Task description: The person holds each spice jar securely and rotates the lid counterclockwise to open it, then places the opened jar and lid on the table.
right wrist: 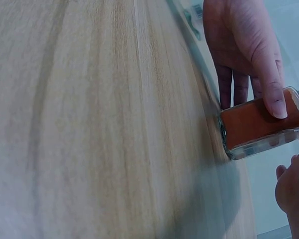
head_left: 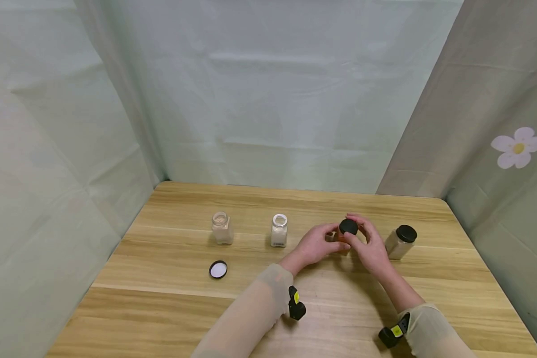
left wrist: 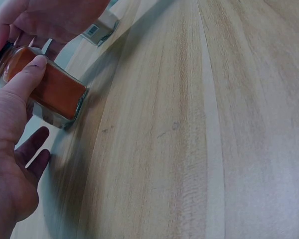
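Note:
A square glass spice jar [left wrist: 60, 92] of orange-red powder stands between my two hands, its base right at the tabletop. My left hand [head_left: 315, 244] grips the jar's glass body, thumb across one face in both wrist views. My right hand [head_left: 370, 248] pinches the black lid [head_left: 348, 226] on top of this jar, thumb in front and fingers behind. Just right of that hand is another jar [head_left: 397, 246] with pale contents and a black lid on. To the left of my left hand stands a lidless jar [head_left: 279, 236] of whitish contents.
Farther left is a second lidless jar [head_left: 223, 230] with beige powder. A loose black-rimmed lid [head_left: 218, 269] lies in front of it, white inside up. Pale cloth [head_left: 273, 109] hangs behind the wooden table [head_left: 161, 298] and along both sides.

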{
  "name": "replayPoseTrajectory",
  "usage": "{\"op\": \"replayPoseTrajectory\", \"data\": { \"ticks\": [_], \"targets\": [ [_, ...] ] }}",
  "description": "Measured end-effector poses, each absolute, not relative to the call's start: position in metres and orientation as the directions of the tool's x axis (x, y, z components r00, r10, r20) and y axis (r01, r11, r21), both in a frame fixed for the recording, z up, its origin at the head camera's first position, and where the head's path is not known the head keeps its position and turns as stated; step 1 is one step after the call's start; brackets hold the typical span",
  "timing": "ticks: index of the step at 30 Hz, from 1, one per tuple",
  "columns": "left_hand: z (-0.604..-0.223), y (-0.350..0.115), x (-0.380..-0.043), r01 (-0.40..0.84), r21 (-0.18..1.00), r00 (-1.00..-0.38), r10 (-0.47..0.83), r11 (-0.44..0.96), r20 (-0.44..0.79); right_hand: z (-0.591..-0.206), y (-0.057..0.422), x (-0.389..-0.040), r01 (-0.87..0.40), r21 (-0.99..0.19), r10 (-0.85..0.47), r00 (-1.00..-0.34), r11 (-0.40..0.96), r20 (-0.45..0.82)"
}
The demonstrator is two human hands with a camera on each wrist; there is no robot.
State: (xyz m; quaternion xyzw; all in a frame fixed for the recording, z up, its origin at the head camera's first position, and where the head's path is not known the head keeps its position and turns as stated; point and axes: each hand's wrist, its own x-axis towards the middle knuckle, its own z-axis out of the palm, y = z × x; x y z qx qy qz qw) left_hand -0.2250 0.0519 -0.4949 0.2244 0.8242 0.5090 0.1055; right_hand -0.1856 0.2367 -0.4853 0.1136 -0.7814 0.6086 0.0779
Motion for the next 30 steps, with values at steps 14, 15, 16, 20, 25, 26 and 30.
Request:
{"op": "replayPoseTrajectory", "data": {
  "ticks": [14, 15, 16, 20, 25, 26, 30],
  "targets": [
    [-0.4968, 0.0513, -0.2258, 0.297, 0.881, -0.866, 0.492, 0.369, 0.086, -0.4841, 0.2373, -0.1838, -0.259, -0.931, -0.095, -0.965, 0.256, 0.243],
    [-0.4971, 0.0514, -0.2260, 0.299, 0.880, -0.866, 0.493, 0.368, 0.088, -0.4833, 0.2369, -0.1833, -0.247, -0.935, -0.093, -0.969, 0.256, 0.231],
    [-0.4971, 0.0514, -0.2261, 0.299, 0.881, -0.865, 0.494, 0.366, 0.089, -0.4826, 0.2365, -0.1829, -0.235, -0.938, -0.091, -0.971, 0.254, 0.219],
    [-0.4972, 0.0516, -0.2260, 0.288, 0.886, -0.866, 0.494, 0.363, 0.078, -0.4812, 0.2348, -0.1821, -0.200, -0.952, -0.078, -0.979, 0.232, 0.186],
    [-0.4970, 0.0521, -0.2262, 0.272, 0.897, -0.867, 0.493, 0.349, 0.072, -0.4828, 0.2335, -0.1831, -0.175, -0.964, -0.055, -0.984, 0.202, 0.167],
    [-0.4972, 0.0523, -0.2263, 0.272, 0.899, -0.867, 0.492, 0.343, 0.075, -0.4832, 0.2332, -0.1834, -0.173, -0.964, -0.051, -0.985, 0.200, 0.166],
    [-0.4975, 0.0529, -0.2268, 0.270, 0.901, -0.868, 0.491, 0.340, 0.075, -0.4842, 0.2323, -0.1844, -0.174, -0.966, -0.038, -0.985, 0.189, 0.170]
  ]
}}
